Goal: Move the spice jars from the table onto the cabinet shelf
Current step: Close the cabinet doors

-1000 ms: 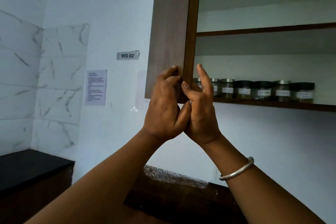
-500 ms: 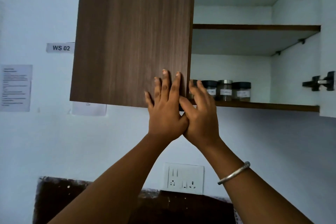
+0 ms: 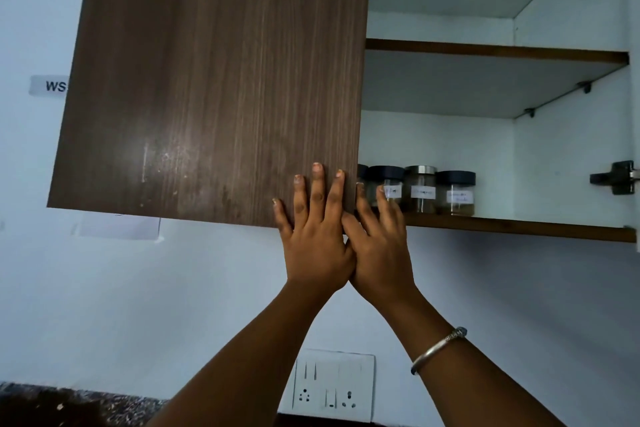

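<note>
The dark wood cabinet door covers the left half of the cabinet. My left hand lies flat against its lower right corner with fingers straight. Beside it, my right hand reaches just past the door's edge, fingers straight, in front of the lower shelf. A row of labelled spice jars stands on that shelf to the right of my right hand; the leftmost jars are hidden behind the door and my fingers. Neither hand holds a jar.
The upper shelf is bare. Black hinges sit on the cabinet's right wall. A white socket plate is on the wall below, and a "WS" label at left. A dark counter edge shows at bottom left.
The door has swung round from nearly edge-on to facing me, covering the left of the cabinet. My hands went from curled at its edge to flat against it.
</note>
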`<action>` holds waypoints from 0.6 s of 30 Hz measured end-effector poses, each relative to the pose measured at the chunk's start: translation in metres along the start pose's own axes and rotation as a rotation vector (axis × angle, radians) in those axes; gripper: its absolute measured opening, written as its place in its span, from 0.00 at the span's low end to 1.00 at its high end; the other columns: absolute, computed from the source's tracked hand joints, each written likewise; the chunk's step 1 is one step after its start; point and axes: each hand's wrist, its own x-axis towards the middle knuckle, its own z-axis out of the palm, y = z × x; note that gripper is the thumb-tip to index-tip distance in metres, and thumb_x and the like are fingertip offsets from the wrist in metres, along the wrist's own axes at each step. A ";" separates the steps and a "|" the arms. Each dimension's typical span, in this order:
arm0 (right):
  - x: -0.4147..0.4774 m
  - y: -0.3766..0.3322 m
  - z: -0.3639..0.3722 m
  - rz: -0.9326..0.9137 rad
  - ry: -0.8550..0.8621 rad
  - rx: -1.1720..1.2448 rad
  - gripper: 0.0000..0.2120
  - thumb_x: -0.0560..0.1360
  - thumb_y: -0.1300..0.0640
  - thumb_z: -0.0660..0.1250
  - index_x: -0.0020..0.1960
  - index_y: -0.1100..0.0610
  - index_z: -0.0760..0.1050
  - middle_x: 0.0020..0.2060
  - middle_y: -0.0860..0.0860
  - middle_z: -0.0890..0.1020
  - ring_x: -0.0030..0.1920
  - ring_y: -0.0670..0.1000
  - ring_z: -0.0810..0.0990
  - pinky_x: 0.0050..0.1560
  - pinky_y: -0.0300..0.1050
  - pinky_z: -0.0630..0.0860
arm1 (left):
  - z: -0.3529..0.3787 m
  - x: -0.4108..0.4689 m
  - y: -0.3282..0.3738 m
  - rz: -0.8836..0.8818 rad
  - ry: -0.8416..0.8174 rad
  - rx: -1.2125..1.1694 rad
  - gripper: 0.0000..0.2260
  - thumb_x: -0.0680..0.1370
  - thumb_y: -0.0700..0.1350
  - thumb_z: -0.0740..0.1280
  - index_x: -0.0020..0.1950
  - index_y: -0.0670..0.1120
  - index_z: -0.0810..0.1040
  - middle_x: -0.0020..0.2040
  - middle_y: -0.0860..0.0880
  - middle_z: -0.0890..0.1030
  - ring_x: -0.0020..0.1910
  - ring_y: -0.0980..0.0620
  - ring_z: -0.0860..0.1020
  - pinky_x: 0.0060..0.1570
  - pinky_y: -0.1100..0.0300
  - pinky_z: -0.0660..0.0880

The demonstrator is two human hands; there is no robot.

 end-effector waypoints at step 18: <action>-0.010 0.012 0.055 0.049 0.090 -0.037 0.22 0.69 0.53 0.73 0.61 0.59 0.77 0.62 0.60 0.77 0.65 0.66 0.72 0.64 0.68 0.65 | 0.042 0.007 -0.018 0.071 0.099 0.107 0.27 0.77 0.57 0.49 0.75 0.50 0.54 0.76 0.48 0.51 0.75 0.42 0.49 0.70 0.40 0.46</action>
